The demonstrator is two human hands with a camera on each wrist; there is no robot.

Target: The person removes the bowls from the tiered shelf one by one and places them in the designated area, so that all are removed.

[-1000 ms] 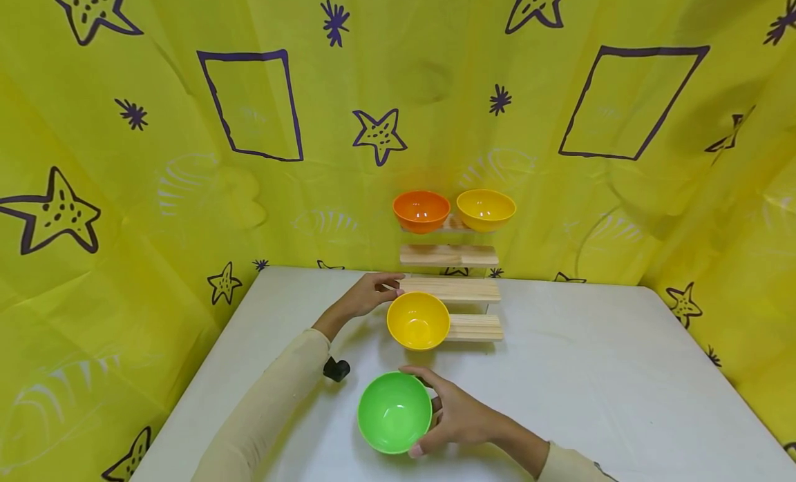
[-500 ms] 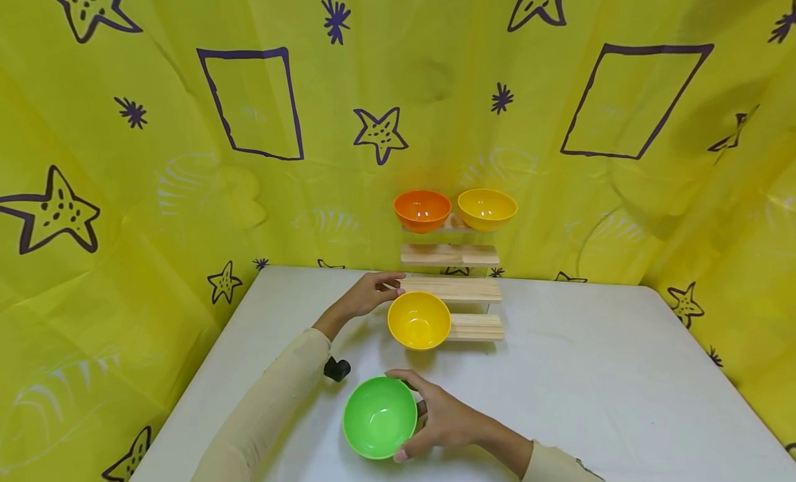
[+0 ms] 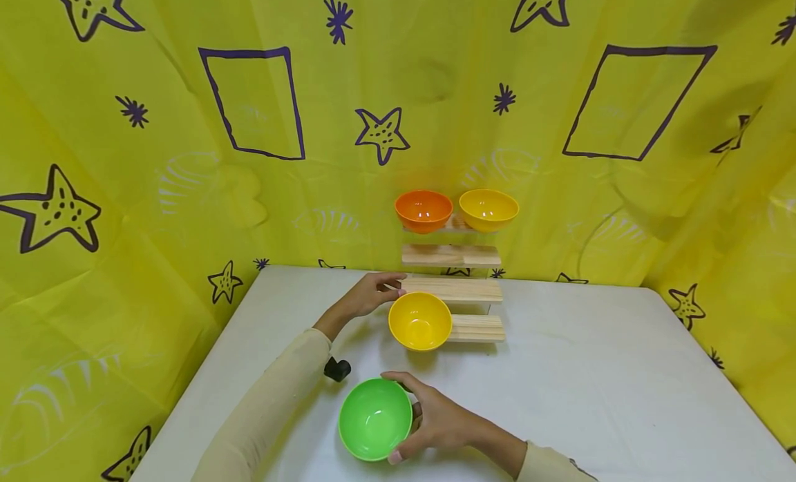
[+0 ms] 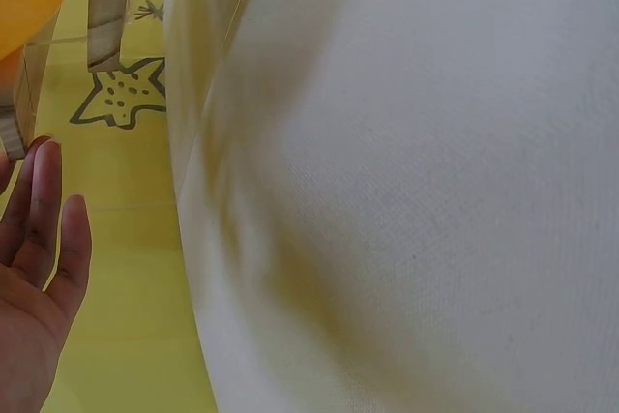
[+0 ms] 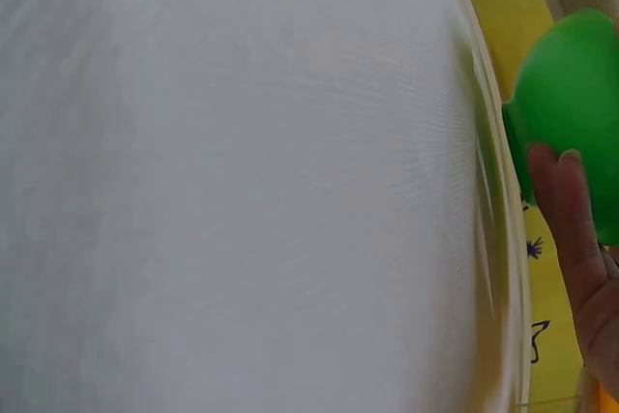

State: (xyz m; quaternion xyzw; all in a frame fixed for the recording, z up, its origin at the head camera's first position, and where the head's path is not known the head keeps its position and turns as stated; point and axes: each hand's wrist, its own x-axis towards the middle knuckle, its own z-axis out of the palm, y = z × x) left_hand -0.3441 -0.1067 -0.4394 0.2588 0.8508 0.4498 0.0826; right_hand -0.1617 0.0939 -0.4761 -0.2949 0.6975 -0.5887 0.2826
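Observation:
My right hand [image 3: 438, 420] grips a green bowl [image 3: 373, 420] by its right side, thumb at the near rim and fingers round the far side. The right wrist view shows the bowl's green outer wall [image 5: 571, 94], its foot at the white tabletop. Farther off, my left hand [image 3: 367, 295] reaches to the left end of a stepped wooden rack [image 3: 457, 288]; its fairly straight fingers [image 4: 44, 200] touch a slat end. Beside its thumb a yellow bowl [image 3: 420, 322] sits on the lowest slat, at the left.
An orange bowl [image 3: 423, 211] and a second yellow bowl [image 3: 488, 210] stand on the rack's top slat. A small black object [image 3: 338, 369] lies beside my left sleeve. Yellow patterned curtain [image 3: 329, 192] surrounds the white table [image 3: 591, 371] at the back and sides.
My right hand has shifted the green bowl left and slightly toward me, slowing over the last half second. The left hand stays at the rack, and the other bowls have not moved.

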